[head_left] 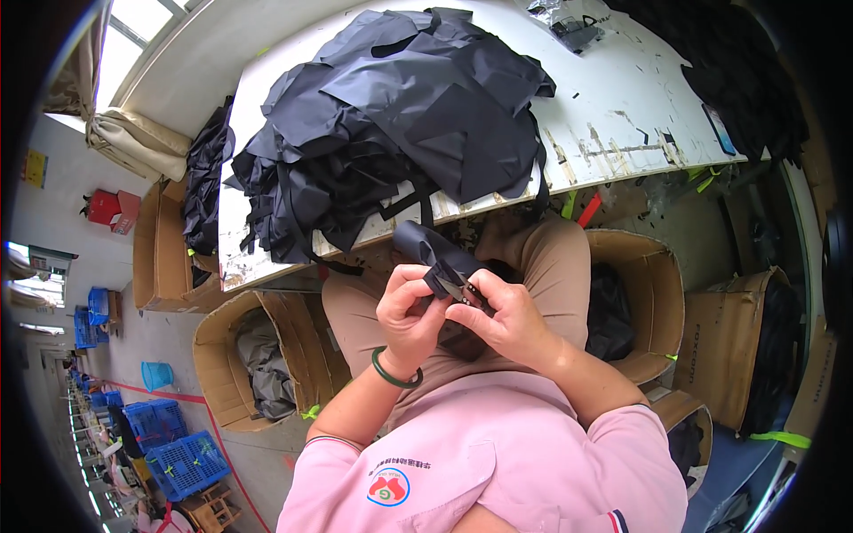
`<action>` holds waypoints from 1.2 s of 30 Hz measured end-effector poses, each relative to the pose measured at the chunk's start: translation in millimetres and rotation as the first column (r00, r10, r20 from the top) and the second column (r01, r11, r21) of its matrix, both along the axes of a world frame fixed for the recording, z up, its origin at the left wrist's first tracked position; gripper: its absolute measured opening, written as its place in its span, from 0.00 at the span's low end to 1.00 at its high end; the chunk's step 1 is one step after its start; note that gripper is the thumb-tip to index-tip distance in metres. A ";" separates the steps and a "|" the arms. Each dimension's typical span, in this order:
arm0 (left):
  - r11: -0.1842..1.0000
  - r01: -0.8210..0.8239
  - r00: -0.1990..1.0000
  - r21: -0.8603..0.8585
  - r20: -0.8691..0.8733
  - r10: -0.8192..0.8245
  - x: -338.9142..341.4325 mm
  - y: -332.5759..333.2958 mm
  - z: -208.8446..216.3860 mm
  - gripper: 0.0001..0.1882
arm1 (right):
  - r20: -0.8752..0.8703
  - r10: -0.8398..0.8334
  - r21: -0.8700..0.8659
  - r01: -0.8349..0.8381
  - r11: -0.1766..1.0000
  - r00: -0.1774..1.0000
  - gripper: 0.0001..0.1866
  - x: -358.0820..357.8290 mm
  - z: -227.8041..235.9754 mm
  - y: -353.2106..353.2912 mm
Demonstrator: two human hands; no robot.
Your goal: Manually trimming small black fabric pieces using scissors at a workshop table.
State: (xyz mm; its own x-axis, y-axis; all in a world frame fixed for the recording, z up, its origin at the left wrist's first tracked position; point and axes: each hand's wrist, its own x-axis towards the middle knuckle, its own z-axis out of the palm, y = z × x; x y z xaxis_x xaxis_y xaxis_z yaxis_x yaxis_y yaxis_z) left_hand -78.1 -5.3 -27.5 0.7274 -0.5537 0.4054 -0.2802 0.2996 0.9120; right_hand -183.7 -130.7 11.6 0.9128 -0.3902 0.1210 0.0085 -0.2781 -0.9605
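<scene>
Above my lap, my left hand (410,311) is closed, pinching one end of a black fabric piece (428,244). The rest of that piece extends away toward the table edge in a loose roll. Close beside it, my right hand (508,313) is wrapped round small thread snips (478,300), dark with a metallic blade. The blade lies against the pinched end of the fabric between my hands. My fingers partly hide the handle. On the table beyond rests a large heap of black fabric pieces (418,89), with straps hanging over the front edge.
The worn white table (613,115) spans the far side. Open cardboard boxes of dark fabric stand by my knees, one left box (222,346) and one right box (662,293). More black fabric (746,71) lies at the far right. Blue crates (182,462) stand on the left floor.
</scene>
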 end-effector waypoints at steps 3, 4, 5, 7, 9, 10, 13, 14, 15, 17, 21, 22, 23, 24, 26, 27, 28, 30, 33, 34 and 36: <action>1.000 -0.003 1.000 -0.025 -0.008 0.002 -0.2 -0.7 -0.7 0.09 | -0.003 0.013 -0.014 -0.013 1.000 1.000 0.19 -0.5 -0.9 -0.3; 1.000 -0.002 1.000 -0.019 0.010 0.002 0.3 -0.2 -0.7 0.09 | -0.004 0.012 -0.014 -0.012 1.000 1.000 0.19 -1.1 -1.0 -0.3; 1.000 -0.001 1.000 -0.013 0.028 0.001 0.6 -0.1 -0.6 0.09 | -0.017 0.018 0.014 -0.018 1.000 1.000 0.18 -1.9 -0.9 -0.5; 1.000 -0.001 1.000 -0.021 0.019 0.002 0.1 -0.9 2.4 0.10 | -0.032 0.025 0.043 -0.023 0.999 0.999 0.18 -3.2 -1.9 -0.7; 1.000 -0.001 1.000 -0.030 0.009 0.002 -0.1 -1.4 2.9 0.10 | -0.047 0.031 0.074 -0.028 0.997 0.998 0.17 -4.0 -4.1 -1.1; 0.999 0.008 1.000 -0.035 0.006 -0.008 0.0 -1.3 2.2 0.10 | -0.048 0.031 0.074 -0.027 0.997 0.998 0.17 -4.0 -2.8 -0.9; 0.999 0.041 0.999 -0.004 0.030 -0.041 2.0 3.3 -1.5 0.09 | -0.033 0.040 0.107 -0.037 0.994 0.999 0.17 -2.7 1.3 -1.3; 0.997 0.064 0.996 0.032 0.056 -0.066 2.8 4.7 -1.9 0.09 | -0.026 0.039 0.080 -0.037 0.996 0.999 0.17 -1.8 0.0 -2.0; 0.997 0.065 0.996 0.032 0.055 -0.067 3.2 4.8 -1.8 0.09 | -0.019 0.038 0.052 -0.037 0.998 0.999 0.17 -1.4 -0.7 -2.4; 0.996 0.077 0.995 0.034 0.058 -0.079 3.5 4.9 0.0 0.09 | -0.022 0.028 0.073 -0.027 0.997 0.999 0.17 -2.2 0.6 -1.9; 0.988 0.155 0.988 0.013 -0.020 -0.155 9.2 6.0 7.3 0.09 | -0.066 0.019 0.131 -0.010 0.991 0.998 0.17 -7.5 -3.0 -5.5; 0.972 0.233 0.967 -0.004 -0.108 -0.232 12.2 6.3 11.4 0.08 | -0.067 0.019 0.131 -0.010 0.991 0.998 0.17 -9.3 -5.7 -8.2; 0.951 0.308 0.932 -0.028 -0.194 -0.307 15.6 7.3 13.7 0.08 | -0.061 0.050 0.199 -0.037 0.979 0.997 0.18 -9.6 -6.7 -11.6; 0.951 0.307 0.932 -0.029 -0.194 -0.307 19.6 9.0 14.5 0.08 | -0.052 0.081 0.267 -0.064 0.962 0.995 0.18 -9.3 -5.7 -15.1; 0.904 0.426 0.845 -0.035 -0.340 -0.411 27.4 12.3 16.2 0.05 | -0.090 0.141 0.262 -0.114 0.958 0.986 0.19 -12.3 2.3 -23.1; 0.905 0.425 0.846 -0.036 -0.340 -0.411 30.0 12.4 17.2 0.05 | -0.103 0.179 0.212 -0.155 0.965 0.978 0.19 -12.1 4.1 -24.8; 0.878 0.477 0.817 -0.041 -0.348 -0.460 32.2 12.3 18.2 0.05 | -0.118 0.216 0.162 -0.196 0.967 0.969 0.19 -12.2 6.2 -26.5; 0.816 0.575 0.751 -0.053 -0.362 -0.552 35.9 11.9 19.3 0.06 | -0.156 0.228 0.082 -0.218 0.973 0.961 0.19 -13.4 13.1 -30.5; 0.743 0.664 0.638 -0.083 -0.456 -0.621 39.3 12.9 20.3 0.05 | -0.192 0.228 -0.101 -0.250 0.963 0.955 0.20 -15.1 15.0 -34.1; 0.745 0.662 0.639 -0.084 -0.457 -0.619 40.4 13.1 20.0 0.05 | -0.188 0.217 -0.203 -0.255 0.945 0.958 0.20 -15.3 15.0 -34.7; 0.689 0.722 0.570 -0.070 -0.504 -0.649 42.2 12.8 18.4 0.04 | -0.202 0.232 -0.224 -0.276 0.935 0.951 0.20 -14.9 15.1 -35.4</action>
